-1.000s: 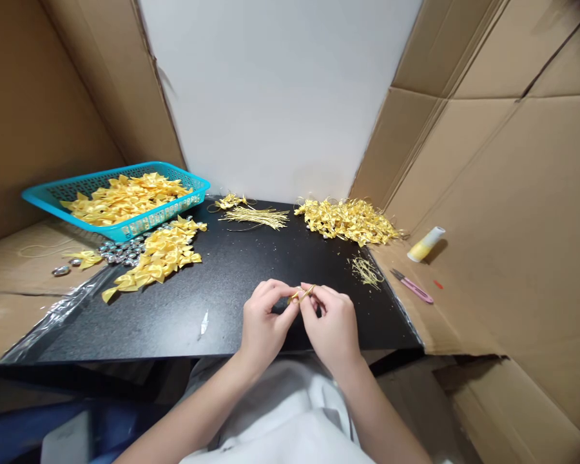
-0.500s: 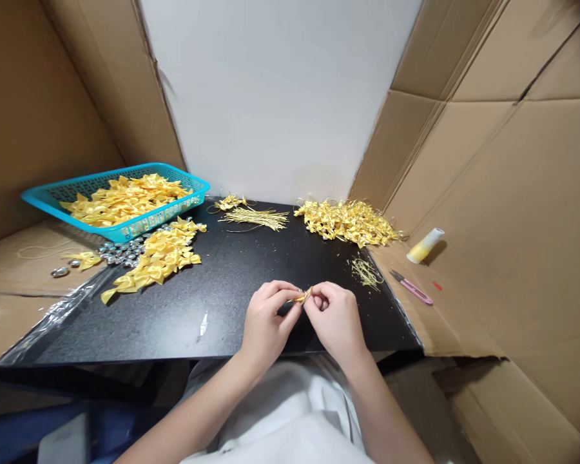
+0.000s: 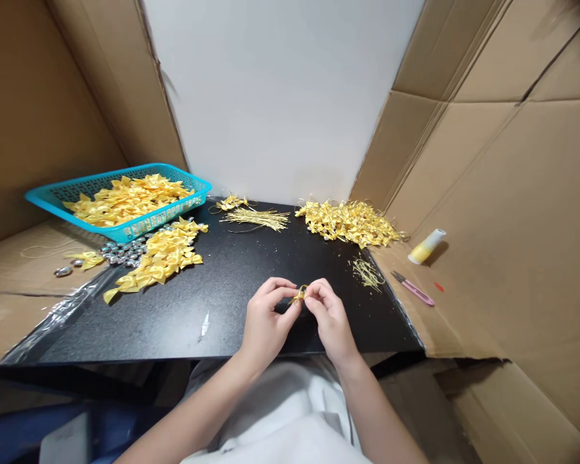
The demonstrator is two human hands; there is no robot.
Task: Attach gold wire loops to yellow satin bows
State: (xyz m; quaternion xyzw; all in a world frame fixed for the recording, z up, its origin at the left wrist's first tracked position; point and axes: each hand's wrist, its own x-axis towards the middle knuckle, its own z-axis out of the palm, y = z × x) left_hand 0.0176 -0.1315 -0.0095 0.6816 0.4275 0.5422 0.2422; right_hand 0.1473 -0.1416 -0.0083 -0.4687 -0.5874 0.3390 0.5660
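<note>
The left hand (image 3: 267, 317) pinches a small yellow satin ribbon piece (image 3: 297, 298) between thumb and fingers, over the near part of the black speckled surface (image 3: 222, 274). The right hand (image 3: 334, 320) has thumb and forefinger closed at the thin, curved gold cord (image 3: 304, 287) on that piece; fine detail is hidden by the fingers. Beyond the hands lies a bundle of straight gold cords (image 3: 256, 218), with a heaped pile of yellow corded bows (image 3: 350, 222) to its right.

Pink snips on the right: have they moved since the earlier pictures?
No: against the edge of the black table, the pink snips lie where they did.
</note>
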